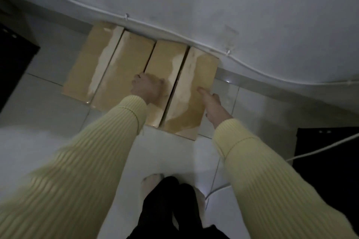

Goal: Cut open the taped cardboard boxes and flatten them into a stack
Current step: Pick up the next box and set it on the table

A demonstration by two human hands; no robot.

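Resting side by side on the floor point(48, 106) against the wall point(213, 2), four taped boxes point(124, 68) touch each other; the left hand point(145, 88) grips the left edge of the third box point(167, 58), fingers point(138, 77) curled into the gap, and the right hand point(212, 104) holds the fourth box point(203, 68), thumb on top
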